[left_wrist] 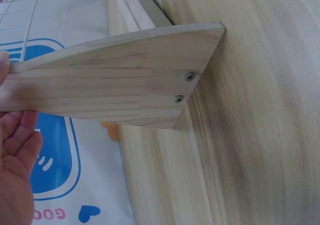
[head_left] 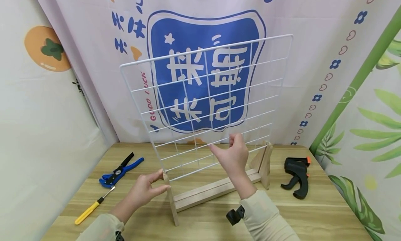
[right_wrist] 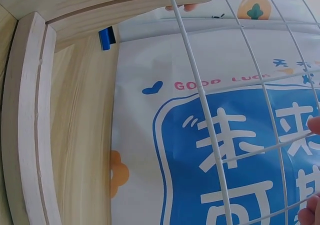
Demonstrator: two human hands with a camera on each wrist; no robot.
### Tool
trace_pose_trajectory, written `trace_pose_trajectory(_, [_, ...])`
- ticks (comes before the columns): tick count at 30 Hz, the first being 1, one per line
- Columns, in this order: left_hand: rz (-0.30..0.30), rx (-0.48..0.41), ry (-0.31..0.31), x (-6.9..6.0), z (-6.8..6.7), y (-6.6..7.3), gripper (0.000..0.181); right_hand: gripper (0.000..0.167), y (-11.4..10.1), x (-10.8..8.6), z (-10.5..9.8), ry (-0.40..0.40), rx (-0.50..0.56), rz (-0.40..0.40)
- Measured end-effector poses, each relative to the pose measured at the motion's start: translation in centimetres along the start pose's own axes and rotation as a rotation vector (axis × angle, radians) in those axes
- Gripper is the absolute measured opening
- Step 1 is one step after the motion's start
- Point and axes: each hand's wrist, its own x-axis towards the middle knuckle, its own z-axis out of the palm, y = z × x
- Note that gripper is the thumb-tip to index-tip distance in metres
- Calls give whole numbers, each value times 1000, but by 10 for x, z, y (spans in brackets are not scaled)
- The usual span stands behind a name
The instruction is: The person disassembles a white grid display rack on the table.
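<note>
The left hand point(head_left: 142, 190) is pinching the left upright point(head_left: 172, 201) near its top; the right hand point(head_left: 235, 157) is gripping the white wire grid point(head_left: 209, 96), whose lower end is sitting between both uprights — uneven pressure risks springing a corner loose.

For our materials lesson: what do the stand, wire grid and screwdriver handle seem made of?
Stand: wood, apparently unpainted; grain shows on its side panel.
Wire grid: probably metal, painted or coated; thin, straight, evenly white bars.
Screwdriver handle: likely plastic; uniform yellow colour, though texture is unclear.
</note>
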Motion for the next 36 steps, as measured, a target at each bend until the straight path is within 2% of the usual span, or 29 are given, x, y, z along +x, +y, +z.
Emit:
trace_pose_trajectory(13, [-39,4,-41,0,-2,1,50,53,0,3,1,3,3,-66])
trace_pose_trajectory(26, [-65,2,-46,0,-2,1,52,53,-3,7,1,41,-13,-133])
trace_pose_trajectory(36, [-58,-1,-38,0,-1,1,50,53,0,0,2,91,-22,-157])
